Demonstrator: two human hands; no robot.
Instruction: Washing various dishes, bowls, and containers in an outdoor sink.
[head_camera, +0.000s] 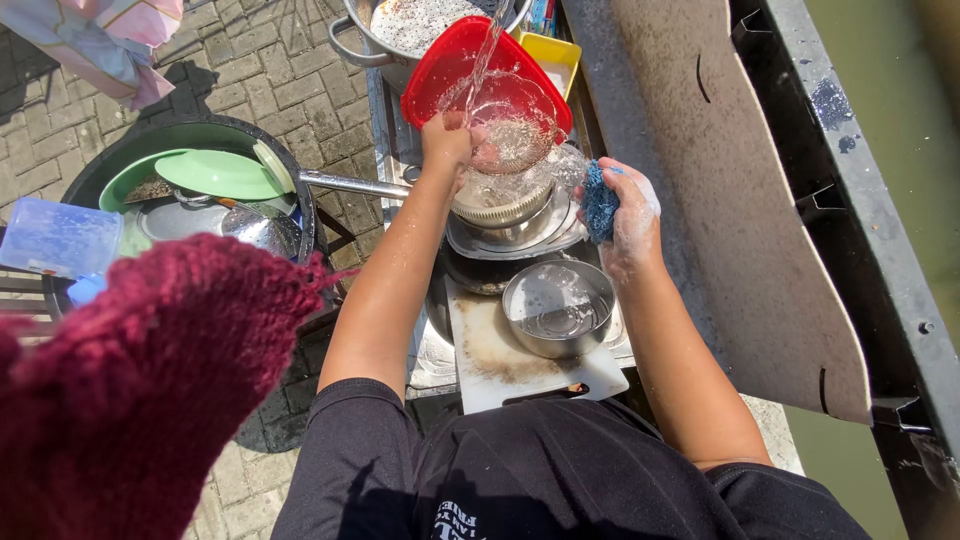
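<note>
While water streams down from above, the left hand (447, 143) pinches the rim of a clear glass bowl (512, 138), tilted so the flow rinses its inside. Right hand (632, 215): soapy, fingers closed around a blue scouring pad (600, 205), held just beside the bowl. Below them: stacked metal dishes (510, 235), a steel bowl (558, 308) on a stained white cutting board (500, 365) at the table's near edge. Behind: red plastic basin (440, 65), steel pot (385, 45). Left, on paving: dark tub (95, 175) holding green plates (220, 172). Table crowded; open room only toward the grey panel (740, 200) at right.
</note>
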